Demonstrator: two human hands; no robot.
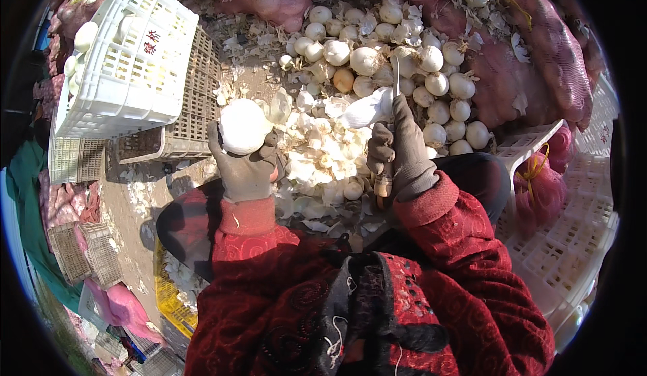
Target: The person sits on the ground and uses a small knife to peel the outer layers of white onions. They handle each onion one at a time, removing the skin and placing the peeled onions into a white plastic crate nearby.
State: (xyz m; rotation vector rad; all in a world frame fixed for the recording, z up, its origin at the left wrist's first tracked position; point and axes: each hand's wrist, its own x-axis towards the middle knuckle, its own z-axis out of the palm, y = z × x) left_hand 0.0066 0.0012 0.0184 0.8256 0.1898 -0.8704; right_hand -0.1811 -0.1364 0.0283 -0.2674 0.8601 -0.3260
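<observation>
My left hand (242, 174), in a grey-brown glove, holds a large white onion (245, 126) whose surface shines in the sun. A knife (396, 78) is gripped in my gloved right hand (397, 148), its narrow blade pointing away from me and its wooden handle (382, 186) showing below the fingers. Beside the blade is a broad white piece of onion skin (368, 108); whether it touches the knife I cannot tell. Between my hands lies a heap of onion peelings (326, 148). Beyond them, several unpeeled white onions (365, 61) are piled on the ground.
A white plastic crate (136, 52) containing onions rests on a brown crate (194, 93) at the left. Pink mesh sacks (546, 47) stand at the back and right. Another white crate (561, 244) is at my right, and a yellow crate (169, 295) holds peelings at lower left.
</observation>
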